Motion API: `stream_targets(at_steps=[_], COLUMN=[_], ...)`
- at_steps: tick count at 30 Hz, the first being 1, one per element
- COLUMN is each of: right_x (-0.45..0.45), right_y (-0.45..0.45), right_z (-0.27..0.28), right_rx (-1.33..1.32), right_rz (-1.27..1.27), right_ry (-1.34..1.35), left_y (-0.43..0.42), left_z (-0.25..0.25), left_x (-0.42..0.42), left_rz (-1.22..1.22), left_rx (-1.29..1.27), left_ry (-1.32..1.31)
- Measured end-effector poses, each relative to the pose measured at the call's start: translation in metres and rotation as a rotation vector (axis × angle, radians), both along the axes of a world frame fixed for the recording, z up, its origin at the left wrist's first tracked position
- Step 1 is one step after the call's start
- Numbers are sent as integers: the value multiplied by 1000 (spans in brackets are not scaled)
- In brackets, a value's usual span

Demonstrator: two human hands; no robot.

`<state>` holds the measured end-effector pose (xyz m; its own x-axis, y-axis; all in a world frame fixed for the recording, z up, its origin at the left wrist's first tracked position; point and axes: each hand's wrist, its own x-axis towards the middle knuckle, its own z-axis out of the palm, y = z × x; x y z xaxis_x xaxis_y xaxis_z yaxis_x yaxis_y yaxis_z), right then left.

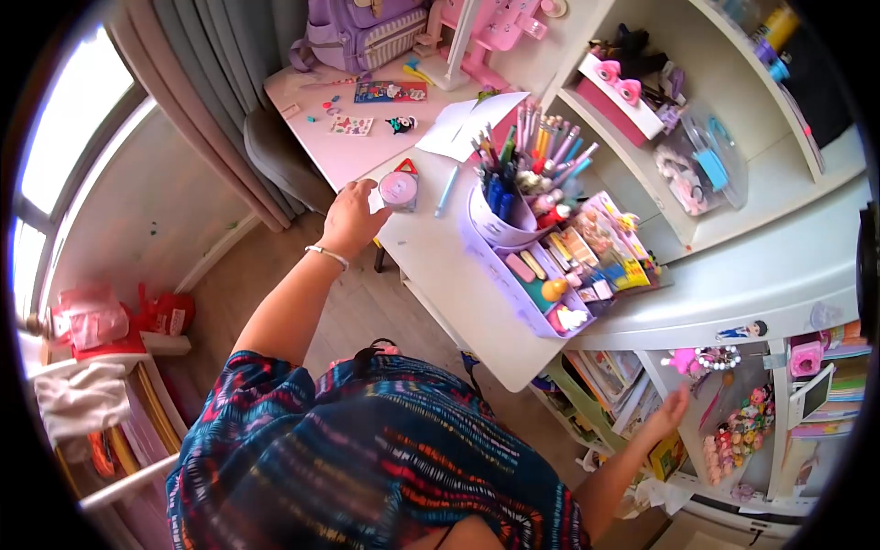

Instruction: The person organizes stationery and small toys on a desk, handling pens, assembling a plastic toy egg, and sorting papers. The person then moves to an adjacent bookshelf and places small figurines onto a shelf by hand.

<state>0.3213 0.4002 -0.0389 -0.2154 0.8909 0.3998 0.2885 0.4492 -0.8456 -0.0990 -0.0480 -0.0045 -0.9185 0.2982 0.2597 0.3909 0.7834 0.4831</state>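
My left hand (351, 218), with a pale bracelet at the wrist, reaches over the edge of the desk (431, 247). Its thumb and fingers are apart, close beside a round pink-and-white item (399, 189) with a red triangular piece behind it; whether the fingertips touch it I cannot tell. A light blue pen (446, 191) lies to the right of that item. My right hand (664, 417) is low at the right, in front of the open shelves, its fingers stretched out and nothing visible in them. A beaded string (713, 358) hangs near it.
A purple organizer (500, 266) full of pens and small items stands on the desk. Behind are open paper (467, 128), a purple backpack (362, 37) and a grey chair (280, 160). Shelves (678, 206) rise at right; a low bookcase (137, 367) stands at left.
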Motion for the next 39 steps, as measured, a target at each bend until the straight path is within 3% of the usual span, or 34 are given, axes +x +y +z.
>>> stream_targets(at_steps=[2, 3, 6, 7, 10, 13, 16, 19, 22, 23, 25, 28, 32, 33, 35, 37, 39], right_x=[27, 16, 12, 15, 14, 14, 18, 21, 4, -1, -8, -21, -28, -30, -32, -49, -62], right_y=[-11, -31, -74, -80, -94, -105, -106, -112, -131, -133, -143, -153, -161, -164, -164, -175, -187], right_z=[8, 4, 1, -1, 7, 17, 13, 7, 17, 17, 23, 34, 39, 41, 43, 70, 89], right_rx=[16, -48, -173, -169, -162, -158, -163, -156, -137, -157, -178, -168, -156, -138, -113, -60, -122], right_rz=[22, 8, -26, -28, -27, -30, -15, 14, -18, -10, -17, -50, -26, -11, 21, 39, 152], right_ry=[-103, -71, -64, -97, -138, -151, -164, -220, -254, -205, -181, -190, -79, -43, 52, 32, 96], left_y=[23, 45, 39, 44, 59, 64, 69, 69, 68, 67, 59, 54, 44, 36, 24, 19, 24], left_z=[-51, -18, -56, -46, -23, -63, -61, -65, -47, -65, -73, -68, -63, -58, -49, 4, 53], left_x=[-2, -21, -39, -32, -23, -41, -43, -40, -44, -54, -52, -63, -77, -79, -76, -42, 1], left_rz=[-77, -248, -496, -459, -303, -295, -244, -132, -288, -343, -398, -541, -450, -482, -561, -589, -605], left_rx=[32, -608, -151, -163, -323, 36, 54, -103, 176, 90, 194, 324, -53, 0, 633, 923, 806], left_ry=[106, 133, 645, 505, 418, 683, 636, 664, 657, 562, 656, 385, 86, -97, -705, -853, -608])
